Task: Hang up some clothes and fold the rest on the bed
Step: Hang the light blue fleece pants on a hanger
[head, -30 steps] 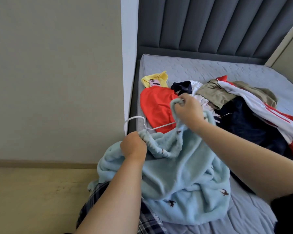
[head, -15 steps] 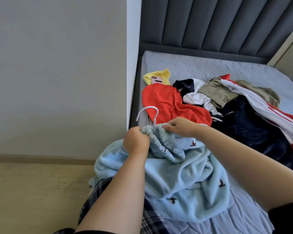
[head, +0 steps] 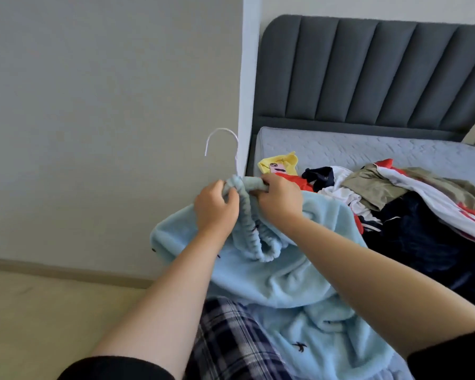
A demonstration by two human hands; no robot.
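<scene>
A fluffy light-blue garment (head: 280, 272) with small dark bird marks hangs from both my hands over the bed's near corner. My left hand (head: 215, 207) grips its gathered elastic band on the left. My right hand (head: 279, 197) grips the band just to the right, fingers curled round the fabric. A white hanger's hook (head: 222, 144) sticks up above the band, between my hands; the rest of the hanger is hidden inside the fabric. A pile of clothes (head: 395, 198) lies on the bed (head: 340, 149).
A grey padded headboard (head: 368, 72) stands behind the mattress. A wall (head: 107, 119) runs along the bed's left side, with pale floor (head: 52, 311) below it. A plaid garment (head: 231, 338) lies under the blue one. A yellow garment (head: 281, 163) and a red one sit in the pile.
Both hands have lifted the blue garment higher and drawn closer together on its band. The hanger's hook now stands upright against the wall. The camera has tilted upward.
</scene>
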